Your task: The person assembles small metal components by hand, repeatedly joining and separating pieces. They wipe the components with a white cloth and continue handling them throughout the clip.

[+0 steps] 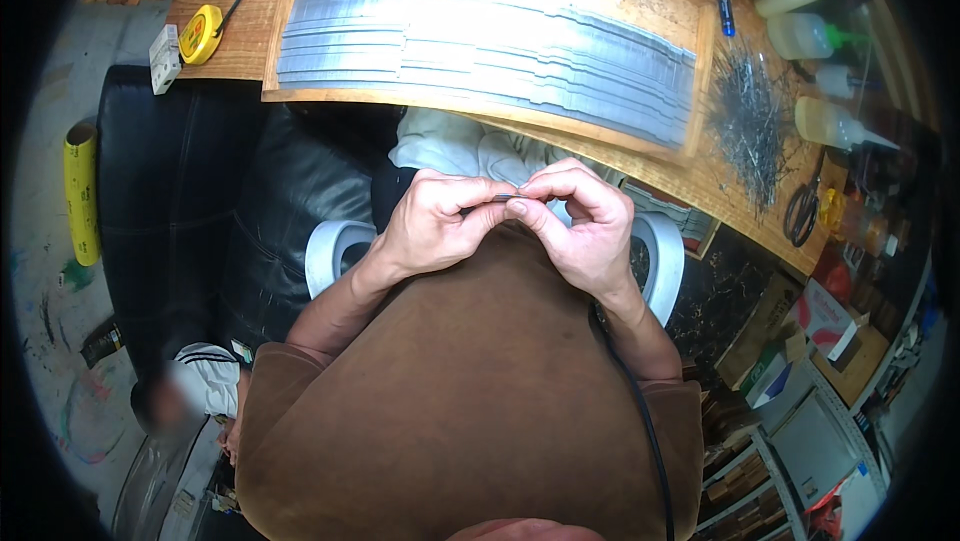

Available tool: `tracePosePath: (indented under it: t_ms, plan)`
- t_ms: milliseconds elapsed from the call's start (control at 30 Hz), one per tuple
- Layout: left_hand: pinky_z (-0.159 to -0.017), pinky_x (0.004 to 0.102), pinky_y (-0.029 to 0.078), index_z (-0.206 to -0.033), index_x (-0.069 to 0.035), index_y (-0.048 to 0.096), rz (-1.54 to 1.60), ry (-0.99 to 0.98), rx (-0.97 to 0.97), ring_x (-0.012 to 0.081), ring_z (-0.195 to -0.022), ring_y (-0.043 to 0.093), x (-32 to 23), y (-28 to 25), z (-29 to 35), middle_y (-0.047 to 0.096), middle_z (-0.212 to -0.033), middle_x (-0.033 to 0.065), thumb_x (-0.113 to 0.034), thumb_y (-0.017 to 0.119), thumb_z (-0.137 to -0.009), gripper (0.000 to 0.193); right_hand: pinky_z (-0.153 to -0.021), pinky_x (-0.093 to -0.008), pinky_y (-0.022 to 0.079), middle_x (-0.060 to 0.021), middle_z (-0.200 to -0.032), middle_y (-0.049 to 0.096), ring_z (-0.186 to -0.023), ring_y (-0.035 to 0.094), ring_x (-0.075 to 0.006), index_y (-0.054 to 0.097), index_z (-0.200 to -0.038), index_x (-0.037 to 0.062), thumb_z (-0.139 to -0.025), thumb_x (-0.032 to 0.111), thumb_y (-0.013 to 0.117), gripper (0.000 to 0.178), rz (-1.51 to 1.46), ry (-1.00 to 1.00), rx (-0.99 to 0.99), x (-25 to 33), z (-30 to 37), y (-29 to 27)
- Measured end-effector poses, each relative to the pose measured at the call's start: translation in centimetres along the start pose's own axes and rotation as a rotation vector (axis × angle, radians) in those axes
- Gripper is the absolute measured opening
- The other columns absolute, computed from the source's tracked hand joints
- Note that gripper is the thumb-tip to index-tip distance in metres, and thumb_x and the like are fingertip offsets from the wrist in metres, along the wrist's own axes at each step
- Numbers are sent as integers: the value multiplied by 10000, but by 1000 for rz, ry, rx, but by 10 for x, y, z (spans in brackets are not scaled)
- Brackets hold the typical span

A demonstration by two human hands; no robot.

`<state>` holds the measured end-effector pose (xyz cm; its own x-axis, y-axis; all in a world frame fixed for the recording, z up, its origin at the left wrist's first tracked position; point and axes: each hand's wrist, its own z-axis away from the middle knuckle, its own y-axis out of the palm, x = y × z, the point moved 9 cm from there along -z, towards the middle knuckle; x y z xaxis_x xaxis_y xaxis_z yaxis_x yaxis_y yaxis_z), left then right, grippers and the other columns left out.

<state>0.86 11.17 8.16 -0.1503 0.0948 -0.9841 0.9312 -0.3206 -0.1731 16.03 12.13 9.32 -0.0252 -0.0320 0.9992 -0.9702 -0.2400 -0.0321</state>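
In front of my chest, both hands meet at the fingertips. A small, thin dark piece (506, 198) shows between them; its kind is too small to make out. My left hand (437, 218) pinches its left end between thumb and forefinger. At the other end, my right hand (583, 221) closes thumb and forefinger on it, with the fingers curled over. Just beyond the hands lies a shallow wooden tray (272, 59), holding rows of flat grey strips (480, 46) that overlap each other. To its right is a heap of thin metal wires or pins (748, 116).
Black-handled scissors (801, 211), a blue marker (726, 15) and squeeze bottles (800, 36) sit at the bench's right. A yellow tape measure (201, 35) lies at its left. A black sofa (170, 211) stands left; another person (205, 381) is at lower left. A black cable (640, 401) hangs along my right side.
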Motion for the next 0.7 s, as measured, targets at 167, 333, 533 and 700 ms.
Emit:
tracePosePath:
  t_ms: [167, 333, 533, 700]
  plan:
    - [-648, 307, 578, -1079, 10, 788, 7, 0, 5, 252, -712, 770, 1, 0, 0, 783, -865, 166, -28, 777, -904, 179, -735, -273, 559, -89, -913, 735, -805, 695, -150, 750, -952, -18, -855, -26, 836, 130, -5, -2, -3, 0, 0, 0]
    - [-650, 307, 580, -1073, 9, 788, 12, -5, 4, 254, -720, 772, 0, 0, 0, 783, -867, 164, -23, 775, -902, 174, -736, -273, 560, -88, -914, 735, -808, 695, -151, 752, -959, -18, -855, -25, 838, 135, 6, -9, 0, 0, 0, 1]
    - [-668, 323, 599, -1058, 22, 782, -56, 67, -24, 276, -737, 774, 0, -1, 1, 783, -884, 172, 18, 771, -878, 180, -730, -281, 558, -87, -905, 734, -801, 695, -161, 752, -935, -3, -837, -28, 844, 136, 50, -40, 21, 5, -1, 2]
    - [-679, 328, 607, -1053, 30, 780, -59, 94, -33, 286, -748, 775, 0, -1, 2, 783, -889, 176, 36, 777, -859, 194, -727, -285, 555, -87, -898, 732, -793, 694, -169, 752, -924, 3, -828, -30, 846, 139, 42, -49, 14, 5, -2, 2]
